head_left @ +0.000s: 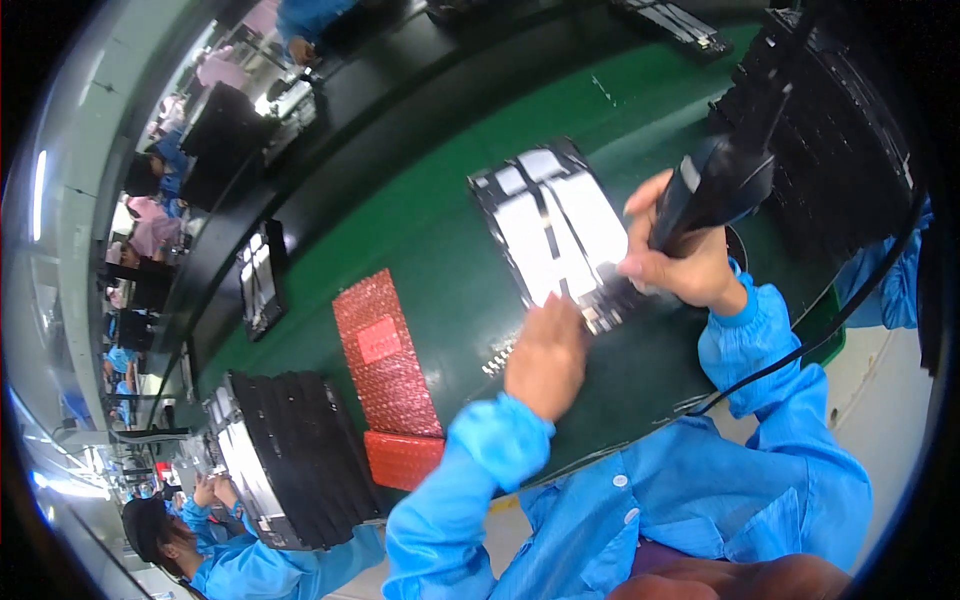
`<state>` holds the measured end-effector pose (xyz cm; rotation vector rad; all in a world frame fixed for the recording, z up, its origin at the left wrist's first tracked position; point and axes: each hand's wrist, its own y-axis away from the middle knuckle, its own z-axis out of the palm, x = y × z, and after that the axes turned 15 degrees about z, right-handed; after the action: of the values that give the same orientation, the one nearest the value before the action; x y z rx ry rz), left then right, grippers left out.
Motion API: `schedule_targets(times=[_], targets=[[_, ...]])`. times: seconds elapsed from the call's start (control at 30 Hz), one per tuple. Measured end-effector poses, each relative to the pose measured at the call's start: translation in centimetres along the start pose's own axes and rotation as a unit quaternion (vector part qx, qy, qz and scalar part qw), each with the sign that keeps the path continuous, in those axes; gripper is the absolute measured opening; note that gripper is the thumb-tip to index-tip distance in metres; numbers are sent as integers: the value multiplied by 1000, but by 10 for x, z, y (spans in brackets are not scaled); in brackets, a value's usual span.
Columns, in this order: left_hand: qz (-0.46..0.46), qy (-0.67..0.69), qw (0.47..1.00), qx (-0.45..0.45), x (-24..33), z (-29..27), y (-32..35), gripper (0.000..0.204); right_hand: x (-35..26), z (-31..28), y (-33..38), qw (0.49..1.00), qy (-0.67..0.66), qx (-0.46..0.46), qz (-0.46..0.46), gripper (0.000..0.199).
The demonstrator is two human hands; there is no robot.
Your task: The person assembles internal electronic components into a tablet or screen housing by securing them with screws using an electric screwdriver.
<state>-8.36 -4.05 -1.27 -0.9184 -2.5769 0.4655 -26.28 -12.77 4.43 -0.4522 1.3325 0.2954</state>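
Note:
A flat rectangular device panel (555, 228) with silver plates and black strips lies on the green bench mat (420, 230). My right hand (680, 262) grips a black powered screwdriver (715, 188), its tip down at the panel's near corner. My left hand (545, 358) rests with curled fingers on the panel's near edge, just left of the tool tip. Both forearms are in blue sleeves.
A red bubble-wrap sheet (385, 355) and a red tray (403, 458) lie left of my hands. Stacks of black trays stand at lower left (290, 455) and upper right (830, 150). Another panel (260, 280) lies on the black conveyor. A seated person in blue (215, 555) works at lower left.

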Motion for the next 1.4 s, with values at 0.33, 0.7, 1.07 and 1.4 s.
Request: schedule_targets(times=[0.33, 0.7, 1.07, 1.4], targets=[[-269, -207, 939, -58, -158, -17, -57, 35, 30, 14, 13, 997, -39, 7, 60, 44], [-336, -204, 913, 113, -32, -234, 96, 19, 37, -8, 16, 996, 23, 59, 57, 46], [-743, 35, 667, 38, -62, -348, 259, 41, 48, 7, 20, 998, 31, 25, 49, 48], [-709, 152, 666, 176, -73, -350, 272, 35, 53, -5, 9, 995, 76, 50, 50, 47]])
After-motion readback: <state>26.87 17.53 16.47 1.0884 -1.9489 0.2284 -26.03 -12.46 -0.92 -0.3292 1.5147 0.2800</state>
